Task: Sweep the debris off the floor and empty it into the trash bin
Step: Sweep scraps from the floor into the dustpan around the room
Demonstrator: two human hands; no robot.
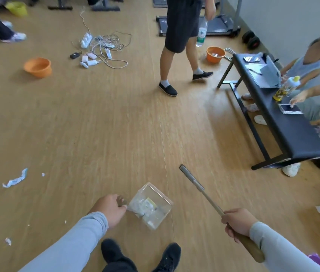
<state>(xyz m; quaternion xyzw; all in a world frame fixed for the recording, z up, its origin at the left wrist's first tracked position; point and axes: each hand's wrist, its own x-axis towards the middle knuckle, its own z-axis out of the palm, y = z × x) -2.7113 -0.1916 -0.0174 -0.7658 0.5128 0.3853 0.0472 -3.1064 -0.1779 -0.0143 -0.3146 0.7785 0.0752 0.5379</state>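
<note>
1. Black shoes [141, 256] of the person wearing the camera stand at the bottom edge on the wooden floor [96, 124].
2. Left hand [110, 209], in a pale grey sleeve, pinches the handle of a clear plastic dustpan [151, 205] with curled fingers.
3. That dustpan sits just ahead of the shoes and holds white scraps and a yellowish piece.
4. Right hand [237, 222] grips a wooden-handled brush [200, 187]; its shaft slants up and to the left, and its far end lies just right of the dustpan.
5. Debris on the floor: a crumpled white and blue strip of paper [15, 179] lies well to the left, with smaller white bits [8, 241] near it and nearer the camera.
6. An orange bin [38, 67] stands far off on the left; a second orange bin [215, 54] with something pale inside stands near the far end of the worktop [292, 130].
7. Dark and long, the worktop on the right carries a yellow-capped bottle [287, 88], papers and a tablet.
8. A tangle of white cables and chargers [100, 48] lies on the floor between the two bins.
9. Another person in dark shorts [180, 26] walks past it, holding a water bottle.
</note>
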